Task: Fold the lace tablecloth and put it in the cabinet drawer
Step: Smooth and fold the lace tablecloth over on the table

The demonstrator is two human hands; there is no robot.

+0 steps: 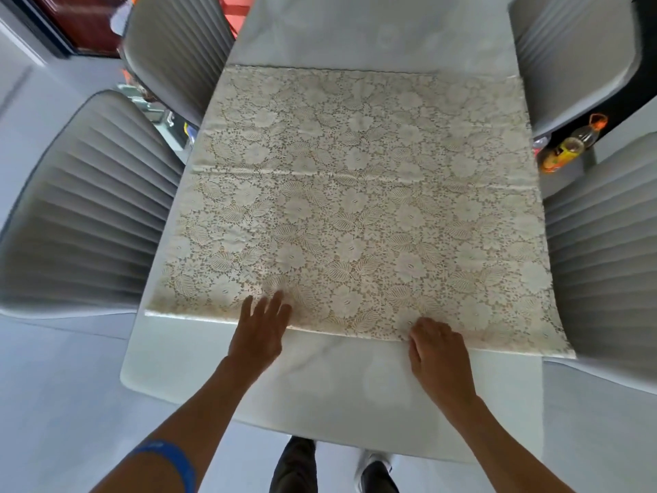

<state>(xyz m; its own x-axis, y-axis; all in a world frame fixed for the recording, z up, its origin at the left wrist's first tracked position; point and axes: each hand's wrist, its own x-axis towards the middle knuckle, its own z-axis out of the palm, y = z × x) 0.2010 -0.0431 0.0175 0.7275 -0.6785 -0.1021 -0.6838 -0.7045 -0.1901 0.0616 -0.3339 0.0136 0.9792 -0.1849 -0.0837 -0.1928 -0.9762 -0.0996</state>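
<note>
A cream lace tablecloth [355,204] with a flower pattern lies flat across the white marble table [320,386], reaching both side edges. A crease runs across its middle. My left hand [261,329] rests on the cloth's near edge with its fingers spread flat. My right hand [437,346] sits on the same near edge further right, its fingers curled down onto the hem. Whether it pinches the fabric cannot be seen. No cabinet or drawer is in view.
Grey ribbed chairs flank the table: two on the left [89,215] [177,48] and two on the right [601,261] [576,55]. A bottle with an orange cap [576,144] lies between the right chairs. My feet [334,467] stand at the table's near end.
</note>
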